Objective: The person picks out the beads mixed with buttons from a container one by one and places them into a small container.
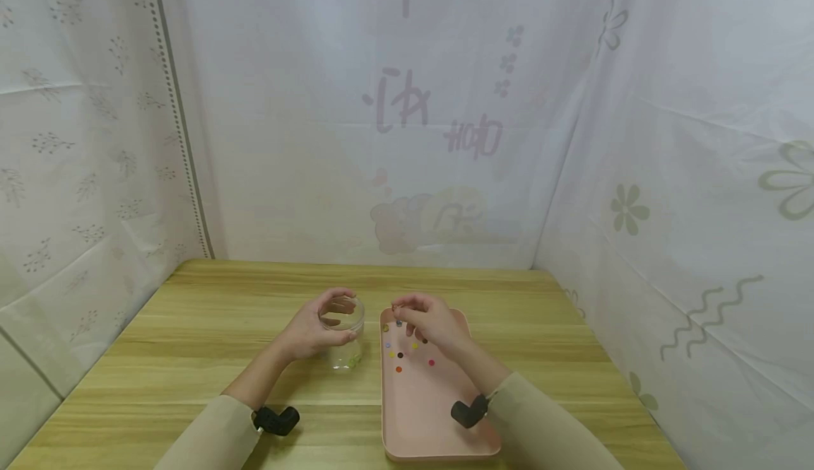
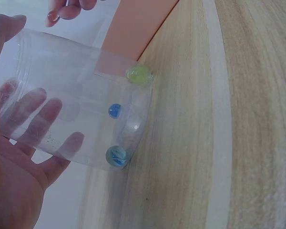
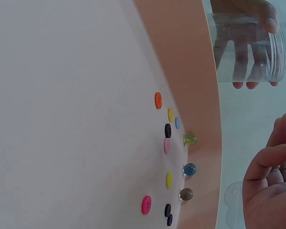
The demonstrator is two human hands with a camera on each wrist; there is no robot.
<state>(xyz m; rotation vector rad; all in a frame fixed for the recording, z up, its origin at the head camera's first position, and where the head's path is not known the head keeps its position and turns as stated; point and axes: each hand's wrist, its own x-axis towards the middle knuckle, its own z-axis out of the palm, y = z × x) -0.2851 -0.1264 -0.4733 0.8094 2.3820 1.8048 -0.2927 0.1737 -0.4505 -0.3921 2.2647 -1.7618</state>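
My left hand (image 1: 308,329) grips a clear plastic jar (image 1: 345,346) near its open rim, thumb on one side and fingers round the other. Inside at the jar's bottom lie a yellow-green marble (image 2: 139,75), a small blue marble (image 2: 115,110) and a pale blue marble (image 2: 116,155). Over the far end of the pink tray (image 1: 439,417), my right hand (image 1: 435,320) pinches a reddish marble (image 2: 52,17) between its fingertips. Below it, a green-streaked marble (image 3: 190,139), a blue marble (image 3: 189,170) and a brownish marble (image 3: 186,194) rest near the tray wall.
Several small coloured buttons are scattered in the tray, among them an orange button (image 3: 158,100) and a magenta button (image 3: 146,204). Tray and jar stand side by side on a wooden table (image 1: 222,314). Patterned white curtains (image 1: 305,138) enclose its back and sides.
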